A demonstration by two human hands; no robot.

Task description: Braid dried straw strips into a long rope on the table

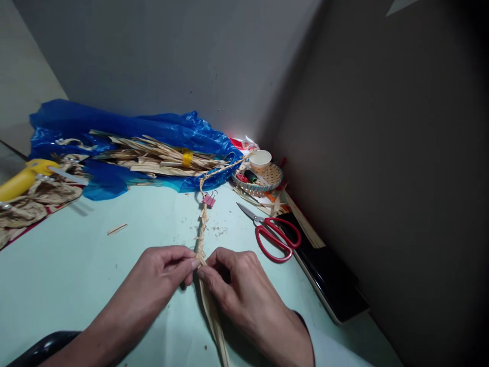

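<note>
A pale braid of dried plant strips (204, 224) runs down the middle of the light green table. My left hand (166, 270) pinches its lower end from the left, thumb against forefinger. From the right, my right hand (240, 283) grips the same spot, its fingertips close to those of my left hand. Loose flat strips (212, 311) hang from below the fingers toward the near edge. Farther up, a pink binder clip (209, 200) sits on the braid, whose thin far end reaches over a blue plastic bag (153, 122).
Red-handled scissors (277, 237) lie right of the braid, beside a black flat device (328, 275). Behind them stands a woven basket (267, 178) with a white cup (260, 158). Dried strips (153, 155) lie on the bag; a yellow glue gun (23, 178) is at left.
</note>
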